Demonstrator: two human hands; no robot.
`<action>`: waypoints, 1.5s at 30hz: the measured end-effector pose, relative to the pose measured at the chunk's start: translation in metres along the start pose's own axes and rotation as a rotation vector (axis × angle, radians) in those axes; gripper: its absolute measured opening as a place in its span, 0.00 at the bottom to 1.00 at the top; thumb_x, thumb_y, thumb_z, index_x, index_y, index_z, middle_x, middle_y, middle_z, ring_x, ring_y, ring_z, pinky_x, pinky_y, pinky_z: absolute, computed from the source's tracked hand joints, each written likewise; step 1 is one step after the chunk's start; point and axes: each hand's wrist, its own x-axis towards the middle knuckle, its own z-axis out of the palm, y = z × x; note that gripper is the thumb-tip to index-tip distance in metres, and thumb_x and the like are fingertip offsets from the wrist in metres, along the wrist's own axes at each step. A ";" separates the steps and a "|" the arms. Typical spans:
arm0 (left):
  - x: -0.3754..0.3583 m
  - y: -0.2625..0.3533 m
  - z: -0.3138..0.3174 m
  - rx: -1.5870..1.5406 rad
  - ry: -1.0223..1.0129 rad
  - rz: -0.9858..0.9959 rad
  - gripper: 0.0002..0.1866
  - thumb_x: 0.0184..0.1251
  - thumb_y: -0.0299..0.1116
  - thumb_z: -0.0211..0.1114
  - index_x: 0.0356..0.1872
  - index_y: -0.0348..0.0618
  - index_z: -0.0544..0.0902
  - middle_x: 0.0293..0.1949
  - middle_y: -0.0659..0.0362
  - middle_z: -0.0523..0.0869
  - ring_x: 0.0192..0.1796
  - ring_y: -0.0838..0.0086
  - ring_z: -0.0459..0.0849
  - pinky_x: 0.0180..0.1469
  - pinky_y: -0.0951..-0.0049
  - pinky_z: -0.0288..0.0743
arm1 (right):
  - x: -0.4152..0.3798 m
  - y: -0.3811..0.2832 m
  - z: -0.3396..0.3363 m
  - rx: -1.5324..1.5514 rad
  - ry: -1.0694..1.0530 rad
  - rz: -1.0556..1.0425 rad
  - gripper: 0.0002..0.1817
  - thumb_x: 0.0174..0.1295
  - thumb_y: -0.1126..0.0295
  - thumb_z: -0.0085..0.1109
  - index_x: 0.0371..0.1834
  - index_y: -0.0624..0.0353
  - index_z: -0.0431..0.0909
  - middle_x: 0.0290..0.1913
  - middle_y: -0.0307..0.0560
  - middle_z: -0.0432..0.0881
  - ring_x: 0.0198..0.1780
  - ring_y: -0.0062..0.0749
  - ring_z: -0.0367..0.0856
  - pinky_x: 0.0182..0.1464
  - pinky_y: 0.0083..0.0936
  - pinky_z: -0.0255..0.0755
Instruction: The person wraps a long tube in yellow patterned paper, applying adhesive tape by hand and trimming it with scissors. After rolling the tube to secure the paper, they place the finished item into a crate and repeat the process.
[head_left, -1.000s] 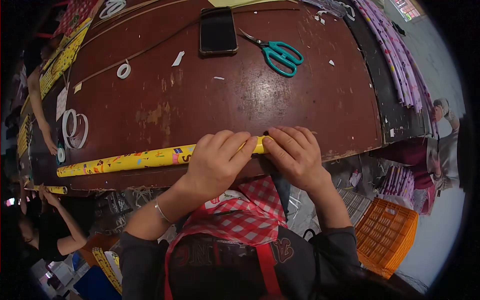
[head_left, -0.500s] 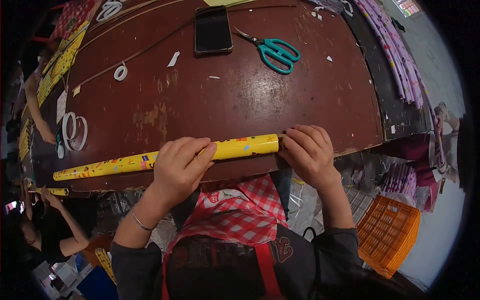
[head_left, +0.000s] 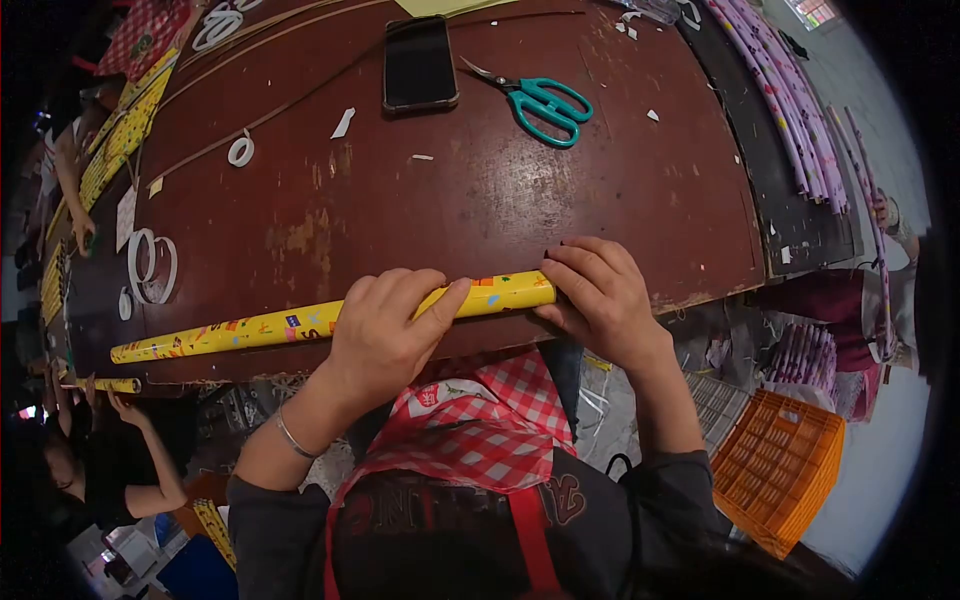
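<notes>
A long yellow patterned roll lies along the table's near edge, its thin end at the left and its wider end at the right. My left hand is wrapped over the roll right of its middle, thumb on top. The fingers of my right hand are closed at the roll's right end and cover its opening. Beyond the hands, teal-handled scissors lie beside a black phone.
White tape rings and a small tape roll lie at the left. Purple patterned rolls rest at the right. An orange crate stands below. Co-workers are at the left and right edges.
My left hand has slid right along the roll. My right hand has moved slightly left, onto the roll's end. At the right, a co-worker's purple roll has shifted.
</notes>
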 end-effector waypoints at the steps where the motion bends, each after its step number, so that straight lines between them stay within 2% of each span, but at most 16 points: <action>1: 0.000 0.000 0.001 -0.007 0.005 0.001 0.25 0.55 0.28 0.68 0.58 0.46 0.82 0.47 0.57 0.80 0.46 0.63 0.81 0.44 0.62 0.71 | 0.000 0.000 0.000 0.002 0.006 -0.001 0.24 0.52 0.60 0.73 0.49 0.60 0.81 0.50 0.50 0.83 0.53 0.48 0.80 0.53 0.41 0.76; 8: 0.000 0.001 -0.002 0.020 -0.037 0.032 0.24 0.58 0.30 0.62 0.59 0.50 0.82 0.49 0.55 0.80 0.49 0.61 0.81 0.46 0.62 0.72 | 0.001 -0.001 0.000 0.003 0.004 -0.003 0.24 0.51 0.60 0.73 0.49 0.60 0.81 0.50 0.50 0.83 0.53 0.48 0.80 0.53 0.40 0.76; 18: -0.004 -0.003 0.002 0.023 0.013 0.092 0.24 0.58 0.30 0.63 0.59 0.56 0.82 0.52 0.53 0.81 0.48 0.60 0.81 0.44 0.61 0.73 | 0.000 0.000 0.001 -0.003 0.006 -0.002 0.23 0.52 0.58 0.72 0.48 0.60 0.82 0.50 0.50 0.83 0.53 0.47 0.80 0.53 0.40 0.76; 20: -0.002 -0.001 -0.002 0.011 0.020 0.112 0.25 0.58 0.29 0.64 0.60 0.50 0.80 0.52 0.54 0.81 0.48 0.60 0.81 0.45 0.61 0.72 | 0.000 0.000 0.001 -0.005 0.006 0.001 0.23 0.53 0.58 0.72 0.48 0.60 0.82 0.50 0.49 0.83 0.53 0.47 0.80 0.53 0.40 0.76; 21: -0.001 0.001 -0.003 0.011 0.020 0.112 0.25 0.58 0.29 0.64 0.60 0.50 0.80 0.52 0.54 0.81 0.48 0.60 0.81 0.45 0.61 0.72 | 0.000 0.000 0.001 -0.010 0.008 -0.003 0.23 0.53 0.57 0.72 0.48 0.60 0.82 0.50 0.49 0.83 0.53 0.47 0.80 0.53 0.40 0.76; 23: 0.001 0.008 -0.004 -0.076 -0.006 -0.054 0.26 0.57 0.29 0.65 0.60 0.41 0.78 0.52 0.54 0.81 0.50 0.60 0.81 0.47 0.62 0.71 | 0.000 0.000 0.002 -0.014 0.008 -0.007 0.23 0.53 0.57 0.72 0.48 0.60 0.82 0.50 0.49 0.83 0.53 0.47 0.80 0.53 0.40 0.76; 24: 0.002 0.009 -0.003 -0.077 -0.006 -0.055 0.26 0.57 0.29 0.65 0.60 0.41 0.78 0.52 0.54 0.81 0.50 0.60 0.81 0.47 0.62 0.71 | 0.000 0.000 0.001 -0.014 0.006 -0.003 0.23 0.53 0.57 0.72 0.48 0.60 0.82 0.50 0.49 0.83 0.53 0.47 0.80 0.53 0.40 0.76; 26: 0.003 0.009 0.000 0.022 -0.074 -0.025 0.27 0.58 0.29 0.64 0.61 0.35 0.77 0.52 0.54 0.80 0.50 0.60 0.80 0.48 0.60 0.71 | 0.001 -0.001 0.001 -0.013 0.003 -0.001 0.23 0.53 0.57 0.72 0.48 0.60 0.82 0.50 0.49 0.83 0.53 0.47 0.80 0.53 0.40 0.76; 28: 0.005 0.010 0.005 0.036 -0.055 0.006 0.27 0.58 0.29 0.63 0.62 0.35 0.76 0.52 0.53 0.80 0.51 0.59 0.80 0.49 0.60 0.71 | 0.000 -0.002 0.001 0.006 -0.003 0.019 0.24 0.50 0.61 0.74 0.50 0.58 0.81 0.51 0.48 0.82 0.54 0.45 0.79 0.55 0.41 0.75; 30: 0.007 0.014 0.012 0.050 -0.036 0.032 0.27 0.59 0.29 0.62 0.62 0.36 0.76 0.53 0.51 0.80 0.52 0.59 0.80 0.50 0.59 0.71 | 0.000 -0.002 0.000 0.009 -0.006 0.021 0.24 0.50 0.61 0.74 0.50 0.58 0.81 0.51 0.48 0.82 0.54 0.45 0.79 0.55 0.41 0.75; 32: 0.010 0.018 0.019 0.048 -0.011 0.049 0.27 0.60 0.29 0.60 0.63 0.36 0.76 0.55 0.49 0.79 0.56 0.57 0.79 0.56 0.55 0.71 | 0.000 -0.001 0.001 0.012 -0.005 0.022 0.24 0.50 0.61 0.74 0.50 0.59 0.81 0.51 0.48 0.82 0.54 0.45 0.79 0.55 0.41 0.75; 36: 0.022 0.033 0.022 0.090 -0.051 0.018 0.25 0.62 0.31 0.60 0.63 0.40 0.77 0.58 0.47 0.78 0.60 0.57 0.77 0.60 0.50 0.69 | 0.000 -0.001 0.001 0.016 0.007 0.027 0.24 0.50 0.62 0.74 0.50 0.59 0.81 0.51 0.48 0.82 0.54 0.46 0.79 0.55 0.41 0.74; 39: 0.030 0.043 0.025 0.013 -0.035 0.040 0.24 0.64 0.33 0.63 0.63 0.51 0.78 0.60 0.48 0.78 0.61 0.55 0.78 0.61 0.48 0.69 | -0.001 0.001 0.001 0.003 0.011 0.017 0.24 0.49 0.62 0.74 0.49 0.59 0.81 0.51 0.48 0.82 0.54 0.46 0.79 0.55 0.41 0.74; 43: 0.023 0.031 0.019 -0.019 -0.009 0.046 0.25 0.63 0.33 0.65 0.63 0.47 0.78 0.61 0.49 0.78 0.60 0.56 0.79 0.60 0.50 0.70 | 0.000 0.001 0.003 0.030 0.025 0.022 0.24 0.49 0.62 0.75 0.49 0.58 0.81 0.51 0.48 0.82 0.53 0.46 0.79 0.55 0.41 0.74; 45: 0.011 0.019 0.010 0.020 -0.066 0.010 0.25 0.61 0.32 0.67 0.61 0.43 0.78 0.61 0.50 0.79 0.59 0.57 0.79 0.59 0.53 0.70 | -0.001 0.001 0.004 0.029 0.031 0.022 0.24 0.49 0.61 0.75 0.49 0.58 0.82 0.51 0.48 0.82 0.53 0.46 0.80 0.55 0.41 0.74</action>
